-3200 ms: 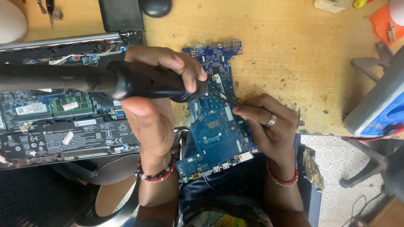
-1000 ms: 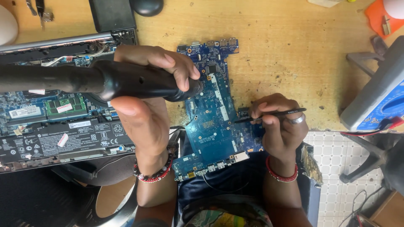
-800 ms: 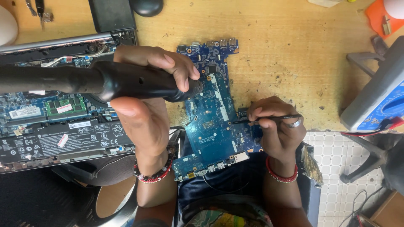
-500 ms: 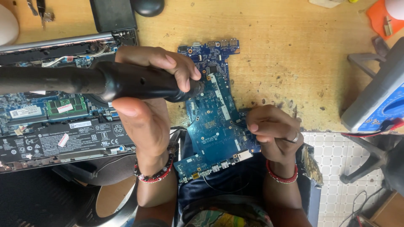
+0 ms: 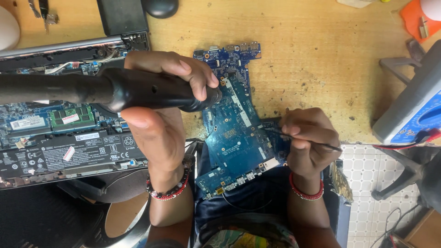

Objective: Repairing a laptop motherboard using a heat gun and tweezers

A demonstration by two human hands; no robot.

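The blue circuit board [image 5: 232,133] lies out of its case on the wooden desk [image 5: 321,59], its lower edge hanging over the desk edge above the person's lap; it serves as the landmark below.

Hands: the left hand [image 5: 161,110] is wrapped firmly around a thick black tool handle [image 5: 151,89], whose nozzle end sits over the upper left part of the board; the right hand [image 5: 310,142] pinches thin tweezers [image 5: 303,140], tips resting at the board's right edge.

Progress, as judged: the board is already removed from the open laptop [image 5: 64,124], which lies to its left with the bottom cover off; work on a part at the right edge appears under way; whether that part has come free cannot be told; refitting the board is not yet done.

Labels: left of the board, inside the laptop, a black battery carries white print and a small white-and-red sticker; above it a green memory stick bears a white sticker; a white label sits further left. Right of the board stands a grey-and-blue meter [image 5: 413,110] with a red lead.
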